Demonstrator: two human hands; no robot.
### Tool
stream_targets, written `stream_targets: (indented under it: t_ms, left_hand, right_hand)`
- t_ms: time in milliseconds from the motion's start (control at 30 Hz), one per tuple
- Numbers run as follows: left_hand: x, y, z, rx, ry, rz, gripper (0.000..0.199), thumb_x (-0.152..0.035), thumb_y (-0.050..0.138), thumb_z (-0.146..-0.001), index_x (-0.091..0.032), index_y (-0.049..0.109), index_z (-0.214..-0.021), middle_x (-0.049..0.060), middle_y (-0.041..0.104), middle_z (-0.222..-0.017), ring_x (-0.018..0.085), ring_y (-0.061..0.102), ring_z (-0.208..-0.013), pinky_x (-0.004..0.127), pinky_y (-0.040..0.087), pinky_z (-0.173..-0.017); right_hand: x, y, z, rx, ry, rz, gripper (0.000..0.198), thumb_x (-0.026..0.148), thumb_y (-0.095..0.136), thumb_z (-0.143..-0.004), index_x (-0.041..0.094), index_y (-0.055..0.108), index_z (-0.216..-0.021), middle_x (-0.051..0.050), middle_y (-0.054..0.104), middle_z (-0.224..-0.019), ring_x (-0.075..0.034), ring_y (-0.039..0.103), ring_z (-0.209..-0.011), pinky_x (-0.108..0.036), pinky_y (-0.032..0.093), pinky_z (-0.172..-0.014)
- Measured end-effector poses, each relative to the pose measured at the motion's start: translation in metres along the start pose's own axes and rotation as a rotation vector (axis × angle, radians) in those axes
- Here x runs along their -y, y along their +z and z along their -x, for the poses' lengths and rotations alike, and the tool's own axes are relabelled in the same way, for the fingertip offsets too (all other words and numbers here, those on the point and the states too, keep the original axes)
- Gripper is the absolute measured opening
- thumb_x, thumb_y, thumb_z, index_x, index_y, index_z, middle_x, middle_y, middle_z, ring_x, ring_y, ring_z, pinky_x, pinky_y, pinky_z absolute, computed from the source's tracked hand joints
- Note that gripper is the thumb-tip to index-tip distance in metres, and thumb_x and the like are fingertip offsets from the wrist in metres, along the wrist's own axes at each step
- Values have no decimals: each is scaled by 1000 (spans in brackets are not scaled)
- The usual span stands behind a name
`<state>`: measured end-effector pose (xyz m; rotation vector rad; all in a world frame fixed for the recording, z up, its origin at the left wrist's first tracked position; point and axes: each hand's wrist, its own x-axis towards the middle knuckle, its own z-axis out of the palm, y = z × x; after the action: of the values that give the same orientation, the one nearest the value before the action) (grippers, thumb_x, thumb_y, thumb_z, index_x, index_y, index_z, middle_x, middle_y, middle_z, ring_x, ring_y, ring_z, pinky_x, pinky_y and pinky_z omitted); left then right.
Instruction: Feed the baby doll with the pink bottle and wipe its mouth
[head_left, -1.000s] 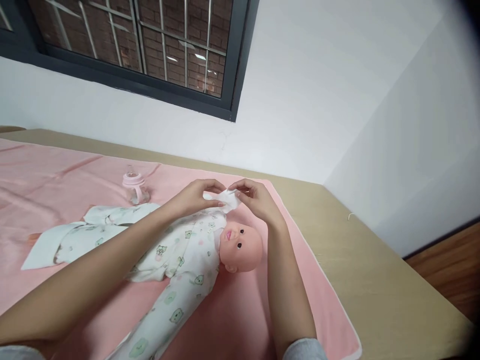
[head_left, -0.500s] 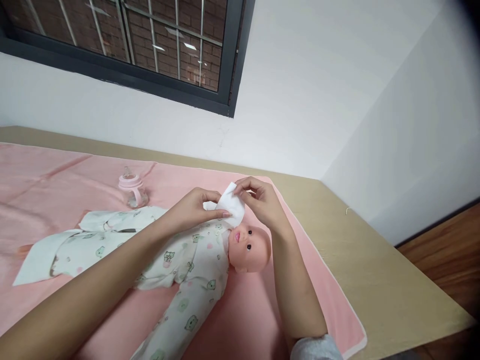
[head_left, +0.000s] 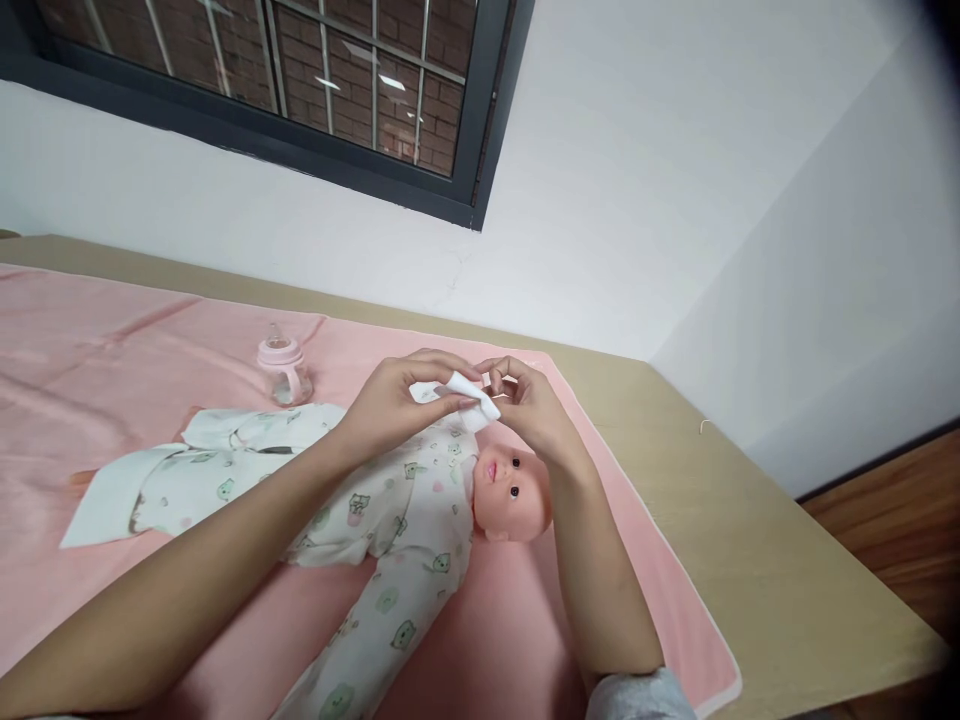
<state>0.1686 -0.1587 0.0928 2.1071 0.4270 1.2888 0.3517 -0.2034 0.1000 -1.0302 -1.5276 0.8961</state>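
Note:
A small white cloth or tissue (head_left: 474,402), now folded narrow, is pinched between my two hands above the doll's shoulder. My left hand (head_left: 409,400) grips its left side between thumb and fingers. My right hand (head_left: 529,400) holds its right end near the thumb, with the fingers curled. Below them a baby doll (head_left: 514,495) lies on its back in a white outfit (head_left: 375,500) printed with green bears, head toward the right. My hands hide the doll's far arm in part.
A pink-lidded baby bottle (head_left: 285,372) with handles stands beyond the doll's legs. The doll lies on a pink blanket (head_left: 495,620) over a wooden tabletop (head_left: 697,530). Behind are a white wall (head_left: 600,200) and a barred, dark-framed window (head_left: 337,150).
The white cloth was spread out wider and is now folded into a narrow strip. My left fingers have moved up and right, closer to my right hand. The view has shifted slightly.

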Motion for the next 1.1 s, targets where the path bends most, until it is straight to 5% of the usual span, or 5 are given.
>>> stream_targets:
  t_ms: [133,367,500,700,1100]
  left_hand:
    - [-6,-3,1,-42,-102,53,11,-29,72,-81,-19,74,-86,2,68,-86,18,63,-84,26,47,-76]
    - [6,4,4,524,-360,118,27,-40,68,-78,-13,68,-79,2,62,-70,17,58,-66,24,44,-57]
    - [8,16,9,660,-387,-31,21,-32,62,-80,-14,62,-69,-3,51,-60,11,47,-54,22,30,-48]
    - [4,26,14,678,-296,-257,15,-25,55,-79,-16,58,-67,-3,52,-62,12,45,-56,25,24,-50]
    - [6,34,19,625,-233,-399,25,-21,50,-73,-17,31,-58,-2,36,-54,14,32,-51,29,21,-50]
  right_hand:
    - [-8,-17,-7,-103,6,64,30,32,74,-65,19,47,-70,-6,59,-118,-11,59,-80,-30,47,-78]
    - [-76,-61,-28,-258,99,-33,31,30,75,-61,18,47,-64,-5,65,-102,-15,60,-88,-31,45,-81]
    - [-133,-69,-31,-277,209,-153,35,31,79,-56,19,47,-62,-4,67,-97,-15,59,-84,-29,45,-78]
    - [-182,-60,-25,-151,294,-361,38,28,82,-55,19,46,-62,-1,68,-90,-14,62,-86,-34,46,-93]
    - [-195,-66,-25,-137,304,-427,35,28,84,-54,19,54,-69,-2,71,-87,-16,67,-90,-38,46,-100]
